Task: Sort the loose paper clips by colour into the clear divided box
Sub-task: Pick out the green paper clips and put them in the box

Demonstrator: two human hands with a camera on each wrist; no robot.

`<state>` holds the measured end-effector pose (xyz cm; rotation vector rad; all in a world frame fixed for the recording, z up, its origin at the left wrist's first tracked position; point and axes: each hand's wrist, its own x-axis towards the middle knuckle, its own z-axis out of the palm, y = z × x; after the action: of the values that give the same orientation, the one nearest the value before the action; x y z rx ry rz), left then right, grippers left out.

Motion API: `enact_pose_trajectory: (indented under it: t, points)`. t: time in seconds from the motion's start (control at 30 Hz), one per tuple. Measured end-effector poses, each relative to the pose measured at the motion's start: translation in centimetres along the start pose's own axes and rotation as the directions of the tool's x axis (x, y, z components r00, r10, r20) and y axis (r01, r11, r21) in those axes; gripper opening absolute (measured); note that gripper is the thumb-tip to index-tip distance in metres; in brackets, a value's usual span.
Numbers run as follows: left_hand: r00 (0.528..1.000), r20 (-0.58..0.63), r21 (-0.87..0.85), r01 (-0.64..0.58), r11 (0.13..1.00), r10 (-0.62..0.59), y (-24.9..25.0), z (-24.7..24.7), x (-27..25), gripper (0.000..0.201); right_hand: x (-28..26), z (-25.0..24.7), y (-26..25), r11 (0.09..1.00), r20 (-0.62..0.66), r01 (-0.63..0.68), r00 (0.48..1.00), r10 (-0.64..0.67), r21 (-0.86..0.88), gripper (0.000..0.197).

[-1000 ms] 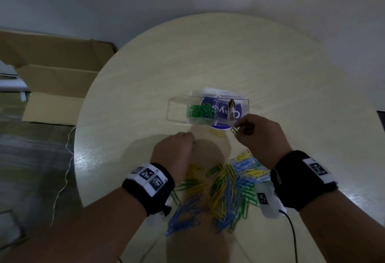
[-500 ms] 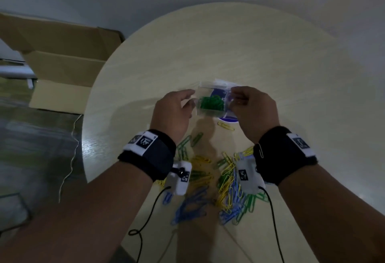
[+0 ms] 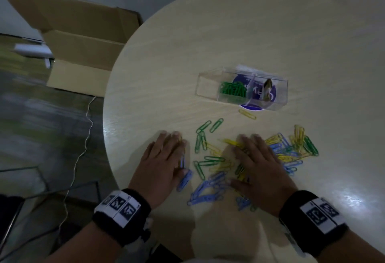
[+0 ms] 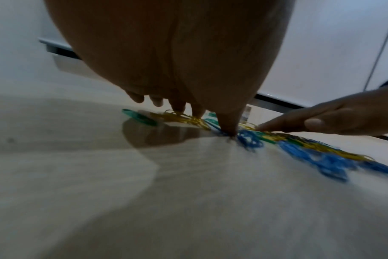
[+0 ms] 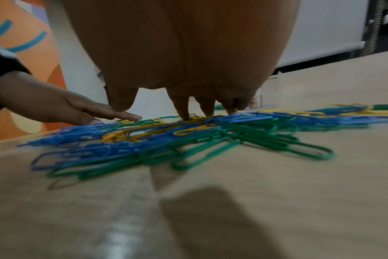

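The clear divided box point(image 3: 242, 89) lies on the round table, with green clips point(image 3: 233, 92) in its left compartment. Loose green, yellow and blue paper clips point(image 3: 216, 164) are strewn across the table's near side. My left hand point(image 3: 164, 158) lies flat at the pile's left edge, fingers straight, its thumb point(image 4: 227, 126) pressing on blue clips. My right hand point(image 3: 256, 158) lies flat over the middle of the pile, its fingertips point(image 5: 185, 112) touching yellow clips. A single yellow clip point(image 3: 247, 114) lies just in front of the box.
The round pale wooden table point(image 3: 229, 33) has its left edge close to my left hand. An open cardboard box point(image 3: 83, 39) stands on the floor at the left. A thin cable point(image 3: 83, 144) hangs down beside the table.
Both hands have left the box and come back down to the near pile, where they now lie flat on the clips. The view has shifted, so the box sits further right.
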<state>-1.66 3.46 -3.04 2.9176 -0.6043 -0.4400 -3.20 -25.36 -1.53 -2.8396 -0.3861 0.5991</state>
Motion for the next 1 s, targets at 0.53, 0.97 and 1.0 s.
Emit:
enact_pose_trajectory:
  t: [0.53, 0.97, 1.0]
  points:
    - [0.98, -0.138, -0.06, -0.15, 0.987, 0.141, 1.6, 0.0, -2.9, 0.031, 2.2, -0.5, -2.3, 0.994, -0.176, 0.083, 0.98, -0.094, -0.073, 0.042]
    - [0.96, -0.224, -0.129, 0.14, 0.982, -0.166, 2.0, -2.8, 2.4, 0.034, 3.1, -2.9, -0.4, 0.994, -0.332, 0.003, 0.943, 0.033, 0.106, 0.019]
    - [0.964, -0.183, -0.13, 0.172, 0.976, -0.194, 2.6, -3.0, 3.4, 0.04, 3.5, -2.8, -1.6, 0.994, -0.281, 0.043, 0.96, -0.012, 0.102, 0.018]
